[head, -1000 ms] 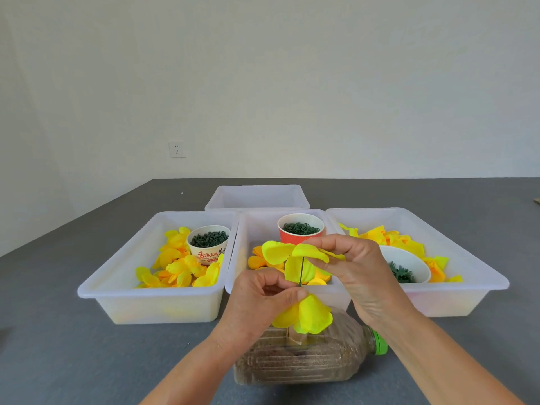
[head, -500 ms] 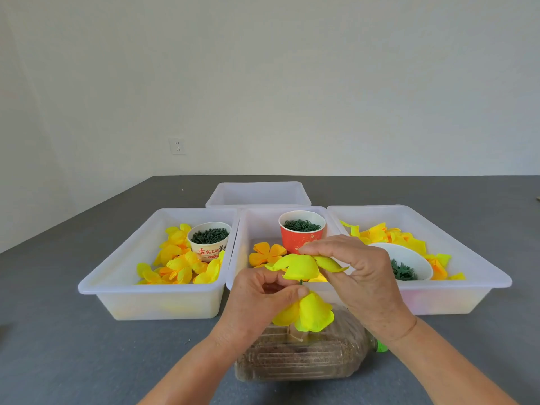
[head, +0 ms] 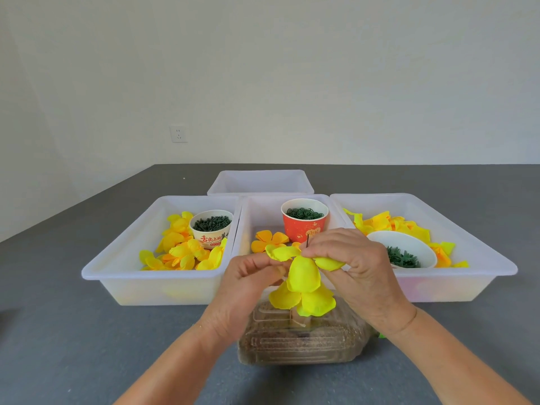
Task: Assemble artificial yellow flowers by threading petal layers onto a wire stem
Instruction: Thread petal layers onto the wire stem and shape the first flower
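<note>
Pinching yellow petal layer (head: 301,271), both hands: left hand (head: 248,285), right hand (head: 350,267); wire stem (head: 308,240) mostly hidden, only tip visible.

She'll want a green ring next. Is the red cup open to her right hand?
Probably yes: the red cup stands uncovered just behind the right hand, but that hand pinches a petal layer now.

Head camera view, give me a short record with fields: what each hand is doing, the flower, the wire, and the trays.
left hand: left hand pinches the upper petal layer at its left edge
right hand: right hand pinches the same layer at the wire
wire stem: dark tip pokes up above the layer
lower petals: yellow layers hang below, over a plastic bottle lying on its side
trays: three white trays in a row hold petals and cups of green parts; a fourth stands behind
</note>
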`<state>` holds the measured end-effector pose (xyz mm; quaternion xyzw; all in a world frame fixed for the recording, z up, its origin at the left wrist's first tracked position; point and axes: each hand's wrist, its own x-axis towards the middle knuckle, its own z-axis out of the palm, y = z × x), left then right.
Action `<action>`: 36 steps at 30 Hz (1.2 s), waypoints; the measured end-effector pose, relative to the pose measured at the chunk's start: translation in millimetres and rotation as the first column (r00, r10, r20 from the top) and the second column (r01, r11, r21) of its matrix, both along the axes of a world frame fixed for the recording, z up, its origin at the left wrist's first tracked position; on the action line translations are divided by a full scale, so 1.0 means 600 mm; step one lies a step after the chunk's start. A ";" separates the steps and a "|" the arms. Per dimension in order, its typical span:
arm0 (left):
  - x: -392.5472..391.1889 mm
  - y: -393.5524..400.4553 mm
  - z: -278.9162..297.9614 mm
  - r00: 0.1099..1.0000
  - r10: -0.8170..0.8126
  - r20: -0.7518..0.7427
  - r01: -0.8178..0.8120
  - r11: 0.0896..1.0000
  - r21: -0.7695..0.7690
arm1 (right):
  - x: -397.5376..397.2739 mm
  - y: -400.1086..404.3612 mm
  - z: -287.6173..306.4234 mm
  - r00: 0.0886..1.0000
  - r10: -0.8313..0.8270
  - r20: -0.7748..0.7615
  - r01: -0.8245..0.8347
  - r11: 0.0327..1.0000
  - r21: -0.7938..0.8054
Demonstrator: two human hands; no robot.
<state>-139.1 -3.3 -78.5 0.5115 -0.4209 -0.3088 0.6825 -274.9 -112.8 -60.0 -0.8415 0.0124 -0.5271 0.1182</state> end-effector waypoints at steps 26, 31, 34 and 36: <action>-0.019 -0.016 0.029 0.983 0.111 -0.143 -0.073 0.966 0.249 | -0.011 0.003 -0.023 0.998 -0.003 -0.067 0.002 1.000 -0.014; -0.019 -0.019 0.026 0.972 0.160 -0.171 -0.112 0.959 0.260 | -0.011 0.000 -0.031 0.995 -0.063 -0.077 0.058 0.996 -0.066; -0.017 -0.016 0.025 0.971 0.175 -0.163 -0.126 0.954 0.273 | -0.010 -0.002 -0.032 0.995 -0.045 -0.087 0.040 0.998 -0.055; -0.017 -0.014 0.027 0.971 0.170 -0.168 -0.120 0.954 0.274 | -0.011 -0.003 -0.032 0.994 -0.034 -0.100 0.028 0.998 -0.054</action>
